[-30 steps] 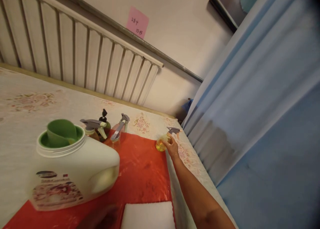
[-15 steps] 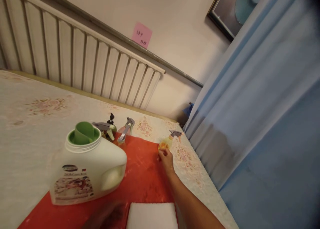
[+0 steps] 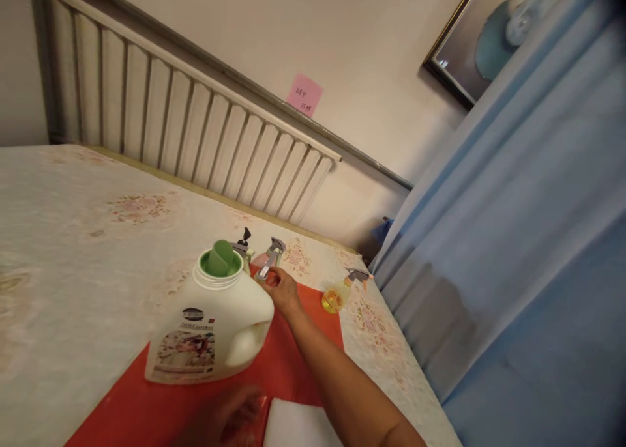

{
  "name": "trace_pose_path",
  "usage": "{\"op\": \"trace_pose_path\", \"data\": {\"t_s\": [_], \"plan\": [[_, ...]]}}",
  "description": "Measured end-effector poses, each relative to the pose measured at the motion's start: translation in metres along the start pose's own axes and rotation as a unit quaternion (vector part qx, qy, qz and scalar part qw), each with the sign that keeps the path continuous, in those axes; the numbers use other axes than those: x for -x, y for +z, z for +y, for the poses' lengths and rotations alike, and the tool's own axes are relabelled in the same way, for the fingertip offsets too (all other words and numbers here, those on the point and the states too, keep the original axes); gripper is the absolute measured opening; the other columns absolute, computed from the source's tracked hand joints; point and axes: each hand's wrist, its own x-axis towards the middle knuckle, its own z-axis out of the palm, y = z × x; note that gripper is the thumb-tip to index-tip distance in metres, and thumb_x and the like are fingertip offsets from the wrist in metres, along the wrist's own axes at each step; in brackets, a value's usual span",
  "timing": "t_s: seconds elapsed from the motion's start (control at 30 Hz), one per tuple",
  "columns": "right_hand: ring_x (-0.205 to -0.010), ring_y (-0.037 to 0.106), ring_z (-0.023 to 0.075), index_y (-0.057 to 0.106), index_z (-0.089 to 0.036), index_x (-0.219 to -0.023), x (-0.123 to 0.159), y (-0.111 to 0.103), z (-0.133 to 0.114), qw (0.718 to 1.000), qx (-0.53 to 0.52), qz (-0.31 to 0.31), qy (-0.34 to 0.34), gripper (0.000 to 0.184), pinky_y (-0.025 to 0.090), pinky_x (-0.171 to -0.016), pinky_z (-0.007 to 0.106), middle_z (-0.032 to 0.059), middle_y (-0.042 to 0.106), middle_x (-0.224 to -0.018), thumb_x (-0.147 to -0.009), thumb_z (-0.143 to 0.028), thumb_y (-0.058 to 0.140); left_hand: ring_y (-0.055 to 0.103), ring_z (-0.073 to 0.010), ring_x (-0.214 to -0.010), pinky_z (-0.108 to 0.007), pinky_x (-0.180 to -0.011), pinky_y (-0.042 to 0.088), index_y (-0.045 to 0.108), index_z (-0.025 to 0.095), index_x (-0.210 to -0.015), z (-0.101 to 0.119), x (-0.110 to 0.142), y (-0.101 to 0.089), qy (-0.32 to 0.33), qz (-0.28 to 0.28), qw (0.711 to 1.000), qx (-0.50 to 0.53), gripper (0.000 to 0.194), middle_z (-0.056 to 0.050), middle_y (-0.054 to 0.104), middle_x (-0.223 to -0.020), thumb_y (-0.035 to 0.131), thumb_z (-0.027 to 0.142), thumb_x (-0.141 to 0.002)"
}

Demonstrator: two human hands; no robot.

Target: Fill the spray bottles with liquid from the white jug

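Note:
My right hand [image 3: 283, 290] reaches over the red mat, fingers curled against the lower part of a clear spray bottle [image 3: 263, 275] with a grey and white trigger head. At the bottom edge my left hand [image 3: 227, 413] is blurred and dark, its fingers loosely apart with nothing visible in them. Between the hands and to the left stands a big white detergent jug [image 3: 208, 330] with a green measuring cup [image 3: 222, 259] in its open neck. Partly hidden behind the jug is another spray bottle [image 3: 242, 248]. A spray bottle with yellow liquid [image 3: 333, 298] leans or lies at the mat's right edge.
The red mat [image 3: 298, 375] lies on a flowered tablecloth [image 3: 122, 258]. A white block or pad [image 3: 300, 427] sits at the bottom edge. Beyond the table are a radiator [image 3: 195, 121] and a wall with a pink note [image 3: 304, 95]. A blue curtain [image 3: 513, 238] hangs at right.
My right hand has left the yellow-liquid spray bottle and moved left to the clear one. My left hand has come further into view. The view has shifted, so the jug sits further right.

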Motion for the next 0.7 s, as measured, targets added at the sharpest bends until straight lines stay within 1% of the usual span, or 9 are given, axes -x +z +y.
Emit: {"op": "trace_pose_path", "data": {"t_s": [0.03,0.17,0.27,0.33,0.4,0.53,0.6,0.7], "plan": [[-0.056,0.048,0.0122,0.072,-0.02,-0.094,-0.002,0.003,-0.002,1.0,0.011,-0.004,-0.002,0.035,0.038,-0.055,0.023,-0.0047,0.059,-0.062,-0.061,-0.03,0.074,0.061,-0.0279,-0.114,-0.036,-0.099,0.049,0.061,0.031,-0.122,0.003,0.0,0.0,-0.001,0.001,1.0,-0.006,0.048,-0.001,0.069,-0.121,0.063,0.037,-0.075],[-0.052,0.04,0.0102,0.07,-0.019,-0.073,-0.001,0.007,-0.004,0.999,0.038,-0.016,-0.007,0.012,0.031,-0.052,0.022,-0.007,0.05,-0.053,-0.063,-0.025,0.067,0.061,-0.025,-0.113,-0.031,-0.098,0.048,0.06,0.024,-0.123,0.019,0.005,0.002,-0.026,0.014,0.999,-0.033,0.051,-0.002,0.068,-0.121,0.059,0.027,-0.073],[-0.053,0.037,0.0097,0.066,-0.018,-0.065,0.005,0.006,-0.007,0.999,0.04,-0.01,-0.013,0.006,0.029,-0.051,0.021,-0.0074,0.047,-0.053,-0.064,-0.024,0.064,0.061,-0.0242,-0.113,-0.031,-0.098,0.048,0.059,0.022,-0.124,0.029,0.009,0.002,-0.032,0.016,0.998,-0.046,0.051,-0.004,0.068,-0.122,0.057,0.025,-0.074],[-0.054,0.037,0.0102,0.064,-0.018,-0.062,0.011,0.003,-0.009,0.999,0.035,-0.002,-0.017,0.009,0.029,-0.051,0.021,-0.0068,0.048,-0.053,-0.066,-0.026,0.062,0.061,-0.0238,-0.113,-0.031,-0.098,0.048,0.059,0.023,-0.125,0.031,0.011,0.001,-0.026,0.017,0.998,-0.048,0.05,-0.004,0.067,-0.122,0.057,0.025,-0.075],[-0.056,0.039,0.011,0.064,-0.018,-0.061,0.016,-0.001,-0.011,0.999,0.025,0.009,-0.02,0.013,0.031,-0.052,0.021,-0.0056,0.051,-0.054,-0.068,-0.029,0.061,0.06,-0.0234,-0.113,-0.032,-0.099,0.048,0.058,0.025,-0.125,0.028,0.011,0.001,-0.018,0.021,0.999,-0.046,0.049,-0.003,0.067,-0.122,0.057,0.025,-0.076],[-0.059,0.046,0.0124,0.068,-0.018,-0.072,0.025,-0.012,-0.014,0.999,-0.01,0.033,-0.021,0.016,0.037,-0.055,0.022,-0.0033,0.06,-0.063,-0.067,-0.033,0.065,0.06,-0.0248,-0.113,-0.034,-0.099,0.048,0.057,0.026,-0.126,0.019,0.009,0.002,-0.011,0.02,0.999,-0.039,0.05,-0.003,0.067,-0.122,0.058,0.026,-0.076],[-0.058,0.048,0.0128,0.069,-0.017,-0.076,0.029,-0.02,-0.014,0.998,-0.031,0.045,-0.015,0.019,0.04,-0.055,0.022,-0.0026,0.062,-0.064,-0.066,-0.033,0.067,0.061,-0.026,-0.112,-0.035,-0.098,0.049,0.059,0.026,-0.125,0.018,0.009,0.003,-0.009,0.025,0.999,-0.04,0.049,-0.003,0.068,-0.12,0.059,0.027,-0.076],[-0.053,0.049,0.0126,0.068,-0.017,-0.077,0.039,-0.039,-0.013,0.996,-0.058,0.07,0.001,0.021,0.04,-0.05,0.022,-0.0028,0.061,-0.061,-0.064,-0.032,0.069,0.061,-0.026,-0.111,-0.035,-0.097,0.049,0.06,0.025,-0.122,0.021,0.01,0.004,-0.002,0.034,0.999,-0.036,0.048,-0.002,0.069,-0.119,0.058,0.027,-0.075]]}}
